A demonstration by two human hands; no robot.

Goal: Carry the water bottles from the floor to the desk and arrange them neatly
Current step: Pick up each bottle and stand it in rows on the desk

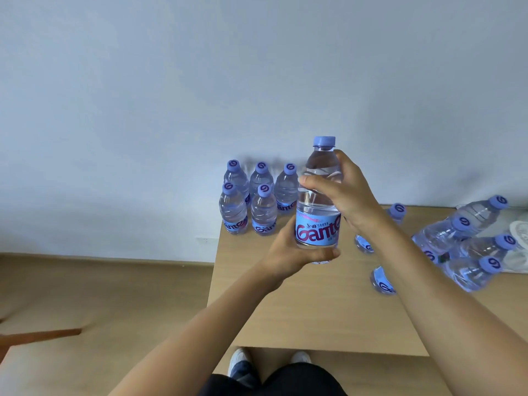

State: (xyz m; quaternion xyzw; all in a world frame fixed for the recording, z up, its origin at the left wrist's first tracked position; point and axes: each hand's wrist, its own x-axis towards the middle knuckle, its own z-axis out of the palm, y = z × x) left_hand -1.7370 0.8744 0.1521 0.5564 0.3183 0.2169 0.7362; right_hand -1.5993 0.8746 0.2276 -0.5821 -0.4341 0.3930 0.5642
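- Bottles: five stand grouped [251, 201] at the desk's [314, 310] far left corner; others lie loose [468, 241] toward its right edge.
- Held bottle [318, 201]: upright above the desk, full, likely heavy and slippery; hold shoulder and base.
- Right hand [343, 190] wraps its shoulder.
- Left hand [291, 252] cups its base.

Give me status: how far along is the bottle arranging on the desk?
Done: five bottles stand grouped at the desk's far-left corner. In hand: one upright bottle, held by the left hand low and the right hand high. Left: the loose cluster at right needs arranging.
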